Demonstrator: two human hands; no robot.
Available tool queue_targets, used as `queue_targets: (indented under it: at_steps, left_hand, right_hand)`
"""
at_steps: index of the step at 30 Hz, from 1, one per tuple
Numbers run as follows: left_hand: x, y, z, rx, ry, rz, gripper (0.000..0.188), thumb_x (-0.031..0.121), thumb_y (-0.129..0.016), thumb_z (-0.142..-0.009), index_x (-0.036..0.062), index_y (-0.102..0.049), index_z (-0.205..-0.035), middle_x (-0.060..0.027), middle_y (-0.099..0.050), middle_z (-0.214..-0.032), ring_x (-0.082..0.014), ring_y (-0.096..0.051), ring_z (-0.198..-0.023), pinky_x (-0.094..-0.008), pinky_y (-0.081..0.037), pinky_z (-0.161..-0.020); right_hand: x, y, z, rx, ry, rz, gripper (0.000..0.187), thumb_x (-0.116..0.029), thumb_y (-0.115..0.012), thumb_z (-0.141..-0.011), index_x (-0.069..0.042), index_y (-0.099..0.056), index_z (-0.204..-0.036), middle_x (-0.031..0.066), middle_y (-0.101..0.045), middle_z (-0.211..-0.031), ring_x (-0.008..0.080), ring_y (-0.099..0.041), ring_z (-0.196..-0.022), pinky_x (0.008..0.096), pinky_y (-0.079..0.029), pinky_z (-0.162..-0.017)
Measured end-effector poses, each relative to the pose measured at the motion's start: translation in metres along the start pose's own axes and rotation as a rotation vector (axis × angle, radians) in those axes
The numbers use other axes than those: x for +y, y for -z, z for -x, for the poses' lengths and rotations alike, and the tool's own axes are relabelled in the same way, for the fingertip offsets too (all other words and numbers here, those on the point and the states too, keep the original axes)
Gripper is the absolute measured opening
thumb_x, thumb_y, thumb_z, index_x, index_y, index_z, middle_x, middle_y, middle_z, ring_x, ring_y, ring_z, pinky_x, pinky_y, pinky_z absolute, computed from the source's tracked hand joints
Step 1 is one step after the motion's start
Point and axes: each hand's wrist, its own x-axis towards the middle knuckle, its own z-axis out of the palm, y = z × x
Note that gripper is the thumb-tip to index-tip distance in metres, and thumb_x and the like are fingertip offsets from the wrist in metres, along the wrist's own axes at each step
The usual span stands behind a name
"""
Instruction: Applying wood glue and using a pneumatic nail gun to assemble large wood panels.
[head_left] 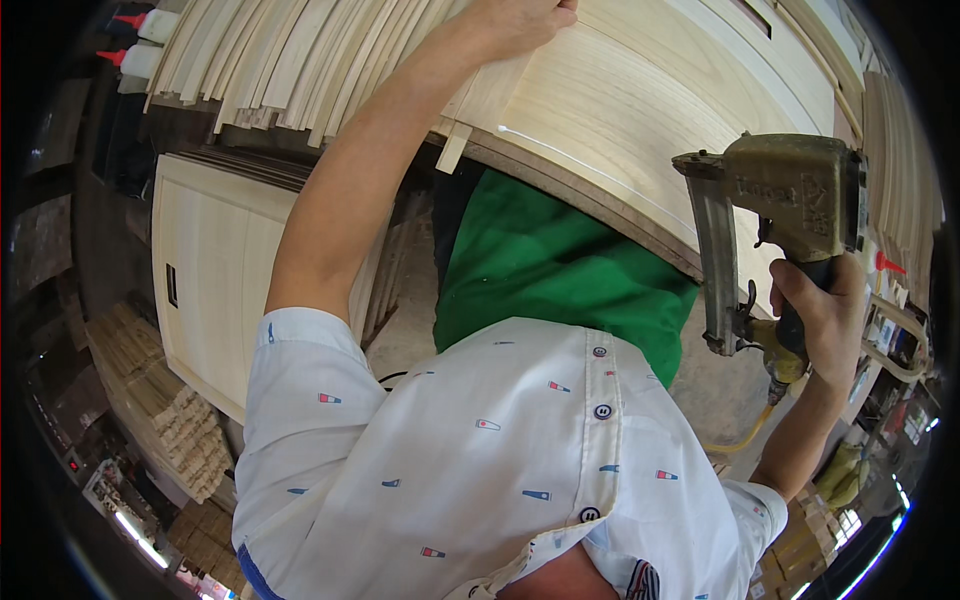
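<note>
My right hand (832,318) is wrapped round the grip of a worn, dark air nail gun (790,185), raised above the right side of a pale wooden panel (640,90). A yellow air hose (745,437) hangs from the gun's lower end. My left hand (530,22) is at the far edge of the picture over the panel, its fingers curled closed; what they hold, if anything, is hidden. A white bead of glue (590,168) runs along the panel's near edge. Beneath my left forearm, a short wood strip end (454,148) sticks out past that edge.
Many thin wood strips (290,60) lie stacked at the far left, beside white glue bottles (140,62) with red tips. Framed panels (220,240) lean or stand at my left, near stacked timber (160,390). More strips (895,150) lie at the far right.
</note>
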Motion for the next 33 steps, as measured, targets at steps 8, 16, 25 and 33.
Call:
queue_targets:
  at_steps: [8, 16, 25, 33]
  left_hand:
    - [0.018, -0.001, -0.007, 0.012, -0.015, -0.033, 0.016, 0.016, -0.059, -0.085, 0.0016, -0.064, -0.087, -0.0144, -0.055, -0.108, -0.0334, -0.048, -0.109, -0.0453, -0.037, -0.099]
    - [0.040, -0.009, -0.019, 0.016, -0.025, -0.046, 0.015, 0.016, -0.058, -0.085, 0.0019, -0.064, -0.088, -0.0138, -0.055, -0.107, -0.0326, -0.049, -0.109, -0.0454, -0.035, -0.101]
    - [0.070, -0.008, -0.027, -0.014, -0.006, 0.061, 0.016, 0.014, -0.058, -0.085, 0.0003, -0.063, -0.093, -0.0171, -0.053, -0.110, -0.0347, -0.049, -0.109, -0.0466, -0.037, -0.099]
    - [0.089, -0.012, -0.025, 0.328, -0.004, -0.178, 0.050, 0.026, -0.066, -0.078, -0.0020, -0.056, -0.118, -0.0344, -0.047, -0.125, -0.0465, -0.046, -0.117, -0.0517, -0.038, -0.100]
  right_hand:
    - [-0.011, 0.000, 0.003, -0.008, 0.036, -0.006, 0.026, -0.008, -0.074, -0.077, 0.004, -0.060, -0.095, 0.0046, -0.061, -0.071, 0.0092, -0.056, -0.058, 0.0237, -0.044, -0.053]
    - [-0.025, 0.002, 0.006, -0.082, 0.087, 0.017, 0.025, -0.007, -0.073, -0.077, 0.006, -0.062, -0.095, 0.0044, -0.061, -0.070, 0.0088, -0.056, -0.057, 0.0241, -0.044, -0.051]
    - [-0.041, 0.003, 0.010, -0.114, 0.141, 0.066, 0.029, -0.010, -0.074, -0.077, 0.008, -0.062, -0.097, 0.0032, -0.062, -0.069, 0.0082, -0.056, -0.058, 0.0246, -0.044, -0.052]
    - [-0.068, -0.001, 0.009, -0.193, 0.153, 0.170, 0.028, -0.015, -0.074, -0.077, 0.006, -0.059, -0.087, 0.0030, -0.059, -0.065, 0.0085, -0.056, -0.057, 0.0258, -0.043, -0.051]
